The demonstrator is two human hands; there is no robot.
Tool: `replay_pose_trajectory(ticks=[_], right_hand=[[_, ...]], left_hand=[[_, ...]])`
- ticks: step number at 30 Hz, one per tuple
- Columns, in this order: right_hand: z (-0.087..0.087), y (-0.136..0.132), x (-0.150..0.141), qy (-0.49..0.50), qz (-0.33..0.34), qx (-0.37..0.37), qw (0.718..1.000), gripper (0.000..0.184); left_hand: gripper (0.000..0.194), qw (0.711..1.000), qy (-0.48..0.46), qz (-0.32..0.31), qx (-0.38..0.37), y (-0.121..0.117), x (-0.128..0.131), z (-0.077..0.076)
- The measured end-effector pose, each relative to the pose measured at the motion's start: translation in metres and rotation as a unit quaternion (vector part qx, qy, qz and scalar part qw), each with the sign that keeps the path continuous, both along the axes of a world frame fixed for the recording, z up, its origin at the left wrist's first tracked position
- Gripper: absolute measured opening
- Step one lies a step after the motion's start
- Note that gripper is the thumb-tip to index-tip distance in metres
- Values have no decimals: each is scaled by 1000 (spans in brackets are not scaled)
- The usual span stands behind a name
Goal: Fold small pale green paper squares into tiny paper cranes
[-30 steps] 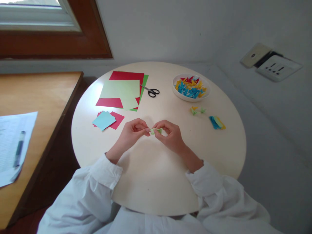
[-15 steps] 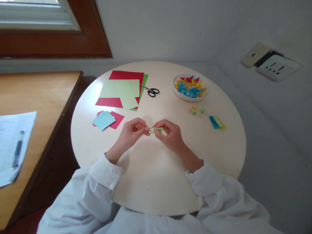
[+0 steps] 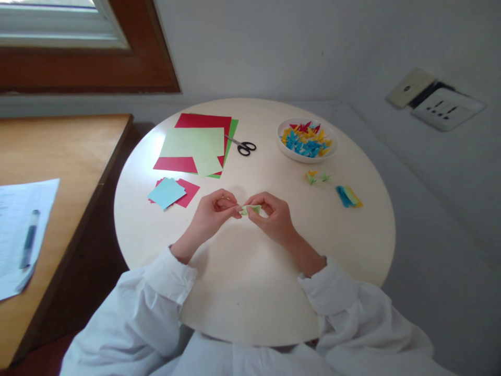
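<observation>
Pale-green folded paper (image 3: 254,210) lies pinched between both grips, left hand (image 3: 237,209) and right hand (image 3: 250,209), above the round desk (image 3: 250,292), its long axis running roughly left to right.

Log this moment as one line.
left hand: pinching green paper piece | right hand: pinching same piece | scissors: on table, untouched | dish: holds folded paper
</observation>
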State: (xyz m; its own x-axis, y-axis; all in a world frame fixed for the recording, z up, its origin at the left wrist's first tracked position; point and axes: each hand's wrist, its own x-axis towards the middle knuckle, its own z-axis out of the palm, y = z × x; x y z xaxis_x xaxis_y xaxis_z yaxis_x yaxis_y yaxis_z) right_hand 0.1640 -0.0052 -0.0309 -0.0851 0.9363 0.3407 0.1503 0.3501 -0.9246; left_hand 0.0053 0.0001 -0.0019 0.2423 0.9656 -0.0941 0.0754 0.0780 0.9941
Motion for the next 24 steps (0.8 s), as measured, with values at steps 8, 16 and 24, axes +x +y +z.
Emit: replay_pose_trajectory(ticks=[8, 16, 24], right_hand=[[1, 0, -1, 3, -11, 3, 1000, 7], [1, -1, -1, 13, -11, -2, 1000, 7], [-1, -1, -2, 17, 5, -7, 1000, 11]], left_hand=[[20, 1000, 18, 5, 18, -1, -1, 0], [21, 1000, -17, -6, -5, -1, 0, 1], [25, 999, -35, -19, -29, -2, 2, -1]])
